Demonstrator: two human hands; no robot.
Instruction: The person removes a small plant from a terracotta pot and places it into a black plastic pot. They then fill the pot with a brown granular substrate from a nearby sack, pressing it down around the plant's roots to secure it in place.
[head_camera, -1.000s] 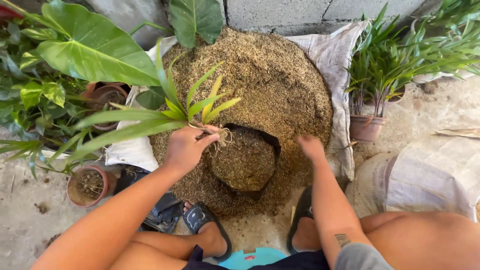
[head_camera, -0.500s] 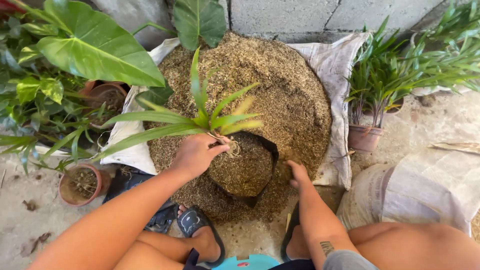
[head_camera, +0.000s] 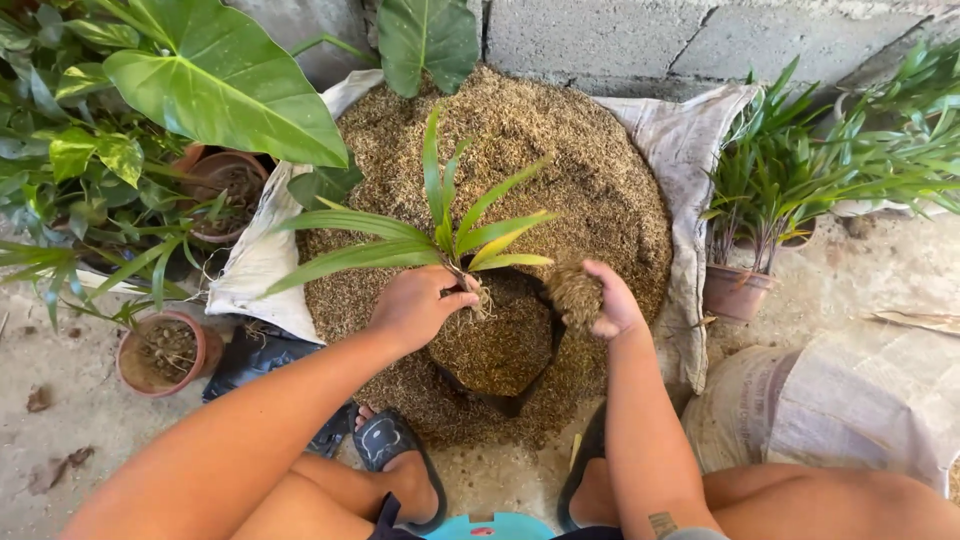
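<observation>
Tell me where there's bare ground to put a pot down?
Bare concrete lies at bottom left, below the small clay pot, and at right, between the potted plant and white sack. Around both hands and the black bag, it is crowded.

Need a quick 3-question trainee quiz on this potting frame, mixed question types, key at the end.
1. True or false: the left hand holds the seedling by its base over the black grow bag.
2. What fills the right hand? A) water B) husk mix C) pebbles
3. What does the husk pile lie on?

Key: 1 true. 2 B. 3 A pale sack spread against the block wall.
</observation>
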